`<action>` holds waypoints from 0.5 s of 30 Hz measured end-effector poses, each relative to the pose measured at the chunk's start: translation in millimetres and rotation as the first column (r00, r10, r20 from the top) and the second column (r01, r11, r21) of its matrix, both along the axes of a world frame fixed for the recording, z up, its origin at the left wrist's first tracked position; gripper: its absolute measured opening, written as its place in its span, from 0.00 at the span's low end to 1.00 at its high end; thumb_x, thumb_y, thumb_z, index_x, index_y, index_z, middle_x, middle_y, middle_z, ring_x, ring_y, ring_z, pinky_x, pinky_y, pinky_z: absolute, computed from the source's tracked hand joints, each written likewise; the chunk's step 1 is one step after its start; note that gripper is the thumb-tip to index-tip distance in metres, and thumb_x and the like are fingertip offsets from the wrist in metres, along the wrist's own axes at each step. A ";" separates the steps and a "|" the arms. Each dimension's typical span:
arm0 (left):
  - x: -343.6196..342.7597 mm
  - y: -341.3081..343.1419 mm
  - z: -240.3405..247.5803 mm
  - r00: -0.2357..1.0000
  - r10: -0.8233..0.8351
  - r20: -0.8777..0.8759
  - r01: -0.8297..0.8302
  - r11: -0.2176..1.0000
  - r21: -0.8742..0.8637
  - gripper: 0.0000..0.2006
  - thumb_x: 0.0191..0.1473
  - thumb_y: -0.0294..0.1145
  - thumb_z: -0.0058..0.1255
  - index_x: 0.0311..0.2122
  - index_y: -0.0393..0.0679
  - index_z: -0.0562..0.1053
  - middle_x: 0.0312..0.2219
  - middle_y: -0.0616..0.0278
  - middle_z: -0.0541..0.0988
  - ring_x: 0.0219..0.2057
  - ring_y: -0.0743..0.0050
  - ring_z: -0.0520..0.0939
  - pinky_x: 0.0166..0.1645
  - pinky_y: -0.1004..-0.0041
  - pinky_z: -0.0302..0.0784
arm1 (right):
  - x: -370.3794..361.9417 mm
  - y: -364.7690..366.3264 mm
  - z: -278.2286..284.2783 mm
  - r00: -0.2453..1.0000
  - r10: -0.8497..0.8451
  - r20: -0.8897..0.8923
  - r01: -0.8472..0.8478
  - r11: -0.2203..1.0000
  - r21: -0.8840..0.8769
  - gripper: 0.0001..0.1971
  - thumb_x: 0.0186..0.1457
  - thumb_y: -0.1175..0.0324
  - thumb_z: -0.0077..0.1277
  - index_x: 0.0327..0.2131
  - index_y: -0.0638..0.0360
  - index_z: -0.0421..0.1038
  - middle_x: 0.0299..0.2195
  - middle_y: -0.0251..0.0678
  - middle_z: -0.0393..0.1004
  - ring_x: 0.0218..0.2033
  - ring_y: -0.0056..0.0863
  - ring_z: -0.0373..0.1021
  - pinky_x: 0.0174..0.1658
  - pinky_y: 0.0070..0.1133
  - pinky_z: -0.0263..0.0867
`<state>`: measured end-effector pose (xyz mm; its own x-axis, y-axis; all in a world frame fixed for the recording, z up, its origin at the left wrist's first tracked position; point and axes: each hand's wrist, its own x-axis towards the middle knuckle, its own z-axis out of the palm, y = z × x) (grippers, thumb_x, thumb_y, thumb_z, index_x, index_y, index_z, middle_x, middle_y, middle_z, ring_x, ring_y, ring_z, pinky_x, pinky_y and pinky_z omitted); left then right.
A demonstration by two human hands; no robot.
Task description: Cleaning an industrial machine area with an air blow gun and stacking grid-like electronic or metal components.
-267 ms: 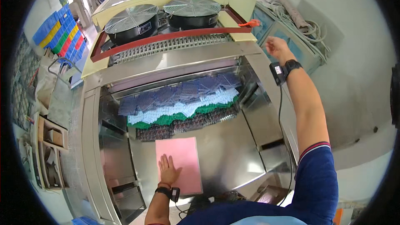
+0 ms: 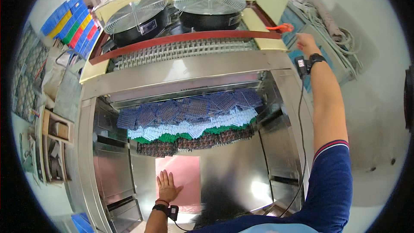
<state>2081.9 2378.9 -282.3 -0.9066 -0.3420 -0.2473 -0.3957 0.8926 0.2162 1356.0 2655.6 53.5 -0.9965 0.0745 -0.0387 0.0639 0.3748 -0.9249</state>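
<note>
My left hand (image 2: 168, 187) lies flat with fingers spread on a pink rectangular sheet (image 2: 189, 177), which rests on the metal surface of the machine. Beyond the sheet lies a wide heap of overlapping small flat panels: dark blue ones (image 2: 198, 107) at the back, then white (image 2: 200, 128), green (image 2: 168, 138) and dark brownish ones (image 2: 157, 149) in front. My right arm is stretched out past the machine's right side. There my right hand (image 2: 305, 43) is raised with its fingers curled, near an orange-red object (image 2: 282, 28); whether anything is in it is hidden.
Two round caged fans (image 2: 210, 11) sit on top of the machine behind a dark red frame (image 2: 185, 41). Pipes and coiled hose (image 2: 340, 34) lie at the far right. Stacked coloured crates (image 2: 73, 21) and a wooden shelf (image 2: 56, 127) stand left. A cable (image 2: 300, 125) hangs from my right wrist.
The view has shifted, with the machine filling more of it. My left hand is still flat on the pink sheet. My right hand's fingers look more curled, still beside the orange-red object.
</note>
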 end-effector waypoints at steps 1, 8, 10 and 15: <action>-4.6 -1.3 -4.8 1.000 0.022 0.015 -0.023 1.000 0.010 0.45 0.44 0.59 0.49 0.58 0.33 0.52 0.59 0.36 0.46 0.62 0.40 0.42 0.61 0.44 0.33 | -23.6 11.9 -0.9 0.998 0.058 -0.011 -0.056 0.992 0.114 0.16 0.48 0.63 0.55 0.39 0.59 0.66 0.27 0.33 0.66 0.26 0.25 0.64 0.27 0.23 0.63; -21.9 -10.0 20.9 0.997 -0.067 0.044 0.072 0.989 -0.130 0.44 0.44 0.62 0.47 0.56 0.34 0.56 0.58 0.36 0.51 0.61 0.40 0.49 0.60 0.45 0.43 | -90.3 -9.9 -17.6 0.954 0.270 -0.130 -0.219 0.923 0.316 0.32 0.44 0.51 0.57 0.52 0.55 0.63 0.45 0.37 0.69 0.45 0.32 0.65 0.42 0.30 0.63; -20.9 -9.1 23.7 0.996 -0.010 0.087 0.018 0.996 -0.092 0.43 0.46 0.61 0.45 0.58 0.36 0.53 0.59 0.40 0.47 0.62 0.43 0.45 0.62 0.47 0.39 | -120.1 -18.8 -36.4 0.949 0.265 -0.173 -0.201 0.927 0.316 0.27 0.48 0.52 0.54 0.49 0.56 0.67 0.43 0.35 0.71 0.44 0.26 0.66 0.45 0.26 0.62; -21.0 -6.6 12.1 0.994 0.021 0.109 -0.019 1.000 -0.019 0.42 0.48 0.61 0.44 0.59 0.38 0.51 0.60 0.43 0.45 0.63 0.47 0.42 0.63 0.49 0.36 | -238.8 25.0 -48.2 0.807 0.326 -0.493 0.173 0.668 0.724 0.24 0.55 0.48 0.41 0.47 0.54 0.69 0.44 0.40 0.72 0.45 0.36 0.68 0.46 0.26 0.62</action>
<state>2061.0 2372.3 -270.2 -0.8674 -0.3655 -0.3378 -0.4342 0.8874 0.1549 1117.3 2680.5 5.3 -0.8127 -0.2487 0.5270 -0.4065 0.8899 -0.2068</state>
